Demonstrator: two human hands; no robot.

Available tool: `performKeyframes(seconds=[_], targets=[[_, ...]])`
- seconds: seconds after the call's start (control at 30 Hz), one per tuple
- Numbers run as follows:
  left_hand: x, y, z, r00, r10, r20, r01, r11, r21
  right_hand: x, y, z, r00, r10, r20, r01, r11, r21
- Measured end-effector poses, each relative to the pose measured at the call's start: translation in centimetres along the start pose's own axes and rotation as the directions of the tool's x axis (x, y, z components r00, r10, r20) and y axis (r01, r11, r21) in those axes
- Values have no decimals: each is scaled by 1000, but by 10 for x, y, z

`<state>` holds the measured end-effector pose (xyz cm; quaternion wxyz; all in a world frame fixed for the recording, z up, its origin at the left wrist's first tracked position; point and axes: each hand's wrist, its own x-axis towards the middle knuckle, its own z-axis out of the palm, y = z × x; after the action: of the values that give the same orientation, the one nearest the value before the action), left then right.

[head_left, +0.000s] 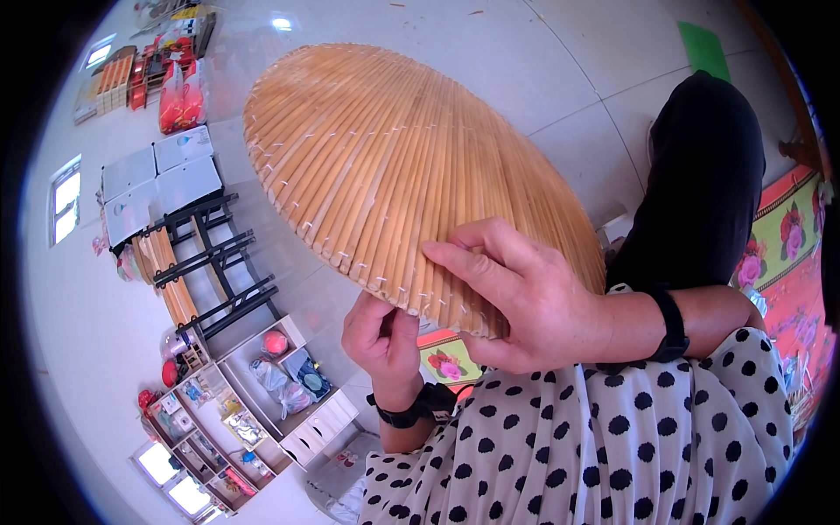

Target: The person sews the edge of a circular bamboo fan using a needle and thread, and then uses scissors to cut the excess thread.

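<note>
A conical hat (394,166) of narrow tan slats or leaf strips fills the middle of the view, tilted, with its outer surface toward me. Small white stitches run in rows along its rim and partway up. My right hand (534,293) grips the near edge, fingers spread over the slats and thumb at the rim. Just left of it, at the underside of the rim, my left hand (382,339) is closed with thumb and forefinger pinched together. Whatever may be between those fingertips is too small or hidden to make out. The inside of the hat is out of sight.
My bent knee (709,166) in dark trousers is at the right, beside a floral red cloth (801,297). A green sheet (704,51) lies on the tiled floor. Along the left stand folded tables (214,262), a shelf unit (210,429) and red bags (182,96).
</note>
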<state>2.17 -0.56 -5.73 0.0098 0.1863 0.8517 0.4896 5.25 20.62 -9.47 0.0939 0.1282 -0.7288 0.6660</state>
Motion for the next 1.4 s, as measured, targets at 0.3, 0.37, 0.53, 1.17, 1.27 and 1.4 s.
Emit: performKeyframes(seconds=[0.3, 0.37, 0.53, 1.17, 1.27, 1.4], targets=[[-1, -1, 0, 1000, 8, -4, -8, 1000, 1, 0, 0, 1, 1000, 17, 1, -17, 1000, 12], [0, -2, 0, 1000, 4, -8, -4, 1000, 8, 0, 0, 1, 1000, 16, -1, -16, 1000, 11], [0, -1, 0, 1000, 5, -2, -5, 1000, 4, -1, 0, 1, 999, 27, 24, -27, 1000, -2], [2, 8, 12, 999, 15, -36, -14, 999, 45, -1, 3, 1, 1000, -3, 15, 4, 1000, -16], [1, 6, 12, 996, 53, -69, -50, 997, 50, -1, 2, 0, 999, -10, 42, 12, 999, -34], [-2, 6, 15, 994, -1, -112, 1, 1000, -1, -1, 0, -1, 998, -19, 53, 21, 999, -46]])
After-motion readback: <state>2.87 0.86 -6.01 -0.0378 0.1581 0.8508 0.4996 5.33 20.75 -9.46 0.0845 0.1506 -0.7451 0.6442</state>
